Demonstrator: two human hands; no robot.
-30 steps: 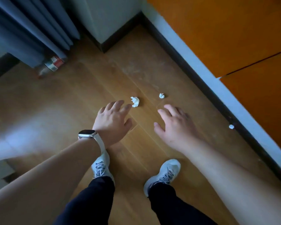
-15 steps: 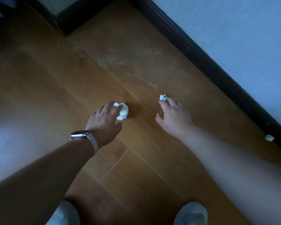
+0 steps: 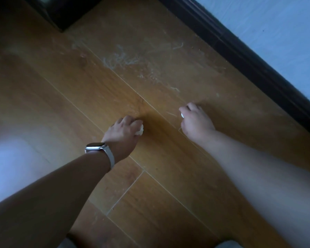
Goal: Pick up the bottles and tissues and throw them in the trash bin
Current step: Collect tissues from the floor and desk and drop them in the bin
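Note:
My left hand (image 3: 123,132), with a watch on the wrist, is down at the wooden floor, and its curled fingers grip a crumpled white tissue (image 3: 140,130) that shows at the thumb side. To the right, my right hand (image 3: 195,120) is also at the floor with its fingers curled round a small white tissue scrap (image 3: 182,115); only a sliver of the scrap shows. No bottle and no trash bin are in view.
A dark skirting board (image 3: 249,56) and a pale wall (image 3: 276,27) run diagonally along the upper right. A dark corner (image 3: 59,18) stands at the top left. White scuff marks (image 3: 125,59) streak the floor beyond my hands.
The view dropped closer to the floor. Both hands went from reaching open towards the tissues to closing their fingers round them. The bottle by the curtain and the third scrap left the view.

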